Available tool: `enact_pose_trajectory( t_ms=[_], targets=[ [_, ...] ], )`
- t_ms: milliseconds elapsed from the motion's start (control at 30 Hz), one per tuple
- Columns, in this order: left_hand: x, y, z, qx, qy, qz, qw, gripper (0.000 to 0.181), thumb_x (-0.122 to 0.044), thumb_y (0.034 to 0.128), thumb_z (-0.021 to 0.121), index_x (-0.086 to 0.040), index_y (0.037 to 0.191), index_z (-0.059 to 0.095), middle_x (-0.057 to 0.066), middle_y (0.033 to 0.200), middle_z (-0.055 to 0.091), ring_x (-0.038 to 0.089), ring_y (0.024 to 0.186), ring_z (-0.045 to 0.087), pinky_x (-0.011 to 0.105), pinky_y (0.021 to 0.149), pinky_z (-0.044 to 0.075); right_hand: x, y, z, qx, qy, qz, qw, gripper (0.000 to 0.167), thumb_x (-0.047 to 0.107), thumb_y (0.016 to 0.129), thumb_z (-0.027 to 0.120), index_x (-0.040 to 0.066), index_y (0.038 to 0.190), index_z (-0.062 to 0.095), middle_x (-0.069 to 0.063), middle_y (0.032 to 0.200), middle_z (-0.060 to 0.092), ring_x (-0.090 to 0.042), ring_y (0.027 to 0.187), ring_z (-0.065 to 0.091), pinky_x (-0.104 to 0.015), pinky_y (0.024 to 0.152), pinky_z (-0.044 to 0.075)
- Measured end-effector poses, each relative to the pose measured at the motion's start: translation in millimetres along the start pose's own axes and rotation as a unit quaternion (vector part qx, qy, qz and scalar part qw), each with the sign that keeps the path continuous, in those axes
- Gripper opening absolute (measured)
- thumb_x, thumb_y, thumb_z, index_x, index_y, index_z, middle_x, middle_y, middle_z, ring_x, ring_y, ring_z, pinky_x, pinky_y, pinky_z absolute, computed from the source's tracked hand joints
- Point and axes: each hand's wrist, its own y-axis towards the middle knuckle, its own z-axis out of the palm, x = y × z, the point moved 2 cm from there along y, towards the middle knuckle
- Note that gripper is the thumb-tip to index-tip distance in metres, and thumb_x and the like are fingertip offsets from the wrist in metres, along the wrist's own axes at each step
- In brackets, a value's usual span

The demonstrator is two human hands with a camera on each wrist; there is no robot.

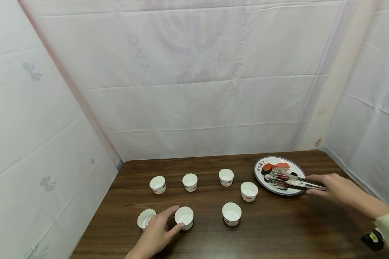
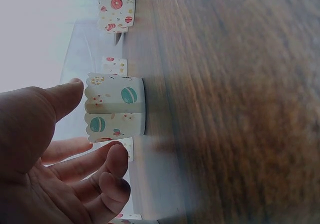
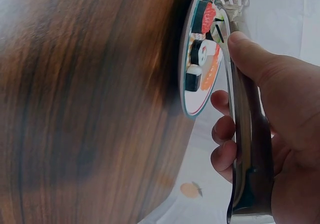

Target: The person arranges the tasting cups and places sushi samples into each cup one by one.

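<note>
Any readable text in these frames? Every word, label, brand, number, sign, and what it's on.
Nothing legible.
Plate: characters near the rim, too small to read.
Tongs: small mark, too blurred to read.
Backdrop cloth: faded marks, too faint to read.
Cups: picture prints, no words visible.

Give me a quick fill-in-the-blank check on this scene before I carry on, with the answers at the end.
1. On the table stand ____ paper cups.
2. In the head view, the plate lies to the ____ of all of them.
3. The right hand holds tongs whose tips overlap the rimmed ____.
4. Right beside the left hand is a paper ____.

Missing words: seven; right; plate; cup.
</note>
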Motion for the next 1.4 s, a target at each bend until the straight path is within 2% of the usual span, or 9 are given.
enact_pose_trajectory(
  t_ms=[100, 400, 600, 733, 867, 1033, 1200, 1333, 1400],
  targets=[
    [-0.1, 0.2, 0.2, -0.001, 0.000, 0.000, 1.0000, 0.051, -0.029, 0.0895, 0.082, -0.004, 0.131, 0.066, 0.008, 0.110, 0.072, -0.004, 0.052, 0.043, 0.020, 0.052, 0.042, -3.5, -4.3, 0.5, -0.002, -0.001, -0.001, 1.0000, 0.053, 0.044, 0.087, 0.081, 0.005, 0.122, 0.072, -0.013, 0.105, 0.076, -0.033, 0.091, 0.073, -0.050, 0.063, 0.055],
    [1.8, 0.2, 0.8, 0.003, -0.002, -0.003, 1.0000, 0.049, -0.029, 0.0894, 0.082, -0.005, 0.129, 0.067, 0.002, 0.104, 0.072, -0.004, 0.052, 0.042, 0.020, 0.053, 0.041, -10.5, -11.6, -0.1, -0.002, -0.007, -0.006, 1.0000, 0.052, 0.042, 0.088, 0.081, 0.003, 0.121, 0.072, -0.010, 0.102, 0.076, -0.027, 0.088, 0.073, -0.047, 0.067, 0.056],
    [3.3, 1.1, 0.2, 0.006, -0.005, -0.004, 1.0000, 0.048, -0.030, 0.0885, 0.083, -0.006, 0.128, 0.068, 0.000, 0.103, 0.072, -0.003, 0.053, 0.042, 0.020, 0.053, 0.041, -12.6, -13.2, 1.0, 0.005, 0.002, -0.005, 1.0000, 0.051, 0.040, 0.089, 0.080, 0.002, 0.123, 0.072, -0.013, 0.108, 0.076, -0.031, 0.092, 0.073, -0.051, 0.070, 0.057],
    [4.1, 1.2, 0.0, 0.011, -0.009, -0.003, 0.9999, 0.050, -0.030, 0.0879, 0.083, -0.006, 0.129, 0.068, -0.003, 0.097, 0.070, -0.003, 0.053, 0.042, 0.020, 0.053, 0.041, -12.8, -13.9, 1.3, 0.004, 0.000, -0.009, 1.0000, 0.050, 0.040, 0.090, 0.079, 0.003, 0.122, 0.073, -0.013, 0.109, 0.075, -0.033, 0.092, 0.073, -0.052, 0.070, 0.057],
    [4.8, 1.1, 0.3, 0.011, -0.010, -0.002, 0.9999, 0.051, -0.030, 0.0868, 0.083, -0.006, 0.129, 0.068, -0.012, 0.083, 0.061, -0.003, 0.052, 0.041, 0.020, 0.053, 0.041, -11.7, -14.3, 2.0, -0.003, -0.007, -0.015, 0.9999, 0.047, 0.038, 0.089, 0.080, 0.004, 0.121, 0.074, -0.012, 0.108, 0.076, -0.030, 0.091, 0.074, -0.049, 0.068, 0.057],
    [6.3, 0.8, 1.1, 0.011, -0.002, -0.002, 0.9999, 0.052, -0.031, 0.0863, 0.083, -0.006, 0.129, 0.068, -0.016, 0.073, 0.049, -0.004, 0.052, 0.041, 0.020, 0.053, 0.041, -12.0, -14.6, 2.3, -0.010, -0.022, -0.020, 0.9995, 0.044, 0.037, 0.089, 0.080, 0.006, 0.120, 0.075, -0.010, 0.105, 0.077, -0.018, 0.083, 0.072, -0.040, 0.061, 0.053],
    [6.7, 1.0, 1.5, 0.014, -0.001, -0.004, 0.9999, 0.052, -0.033, 0.0873, 0.083, -0.007, 0.130, 0.068, -0.015, 0.076, 0.053, -0.003, 0.052, 0.041, 0.020, 0.053, 0.041, -13.4, -14.6, 2.3, -0.018, -0.026, -0.025, 0.9992, 0.041, 0.035, 0.089, 0.081, 0.007, 0.119, 0.076, -0.010, 0.098, 0.077, -0.007, 0.073, 0.064, -0.036, 0.057, 0.049],
    [6.2, 1.3, 2.1, 0.008, 0.001, 0.001, 1.0000, 0.050, -0.032, 0.0883, 0.083, -0.006, 0.129, 0.069, -0.007, 0.091, 0.066, -0.004, 0.052, 0.041, 0.020, 0.053, 0.041, -13.8, -14.3, 2.4, -0.019, -0.029, -0.021, 0.9992, 0.040, 0.033, 0.089, 0.081, 0.008, 0.119, 0.077, -0.007, 0.094, 0.077, -0.003, 0.070, 0.060, -0.034, 0.056, 0.047],
    [5.8, 1.1, 2.5, 0.004, 0.002, 0.006, 1.0000, 0.049, -0.032, 0.0885, 0.083, -0.006, 0.128, 0.069, -0.004, 0.095, 0.069, -0.004, 0.052, 0.041, 0.020, 0.053, 0.041, -13.9, -14.3, 2.8, -0.019, -0.031, -0.019, 0.9991, 0.040, 0.033, 0.088, 0.081, 0.008, 0.119, 0.077, -0.006, 0.093, 0.077, -0.002, 0.069, 0.058, -0.034, 0.056, 0.046]
  ],
)
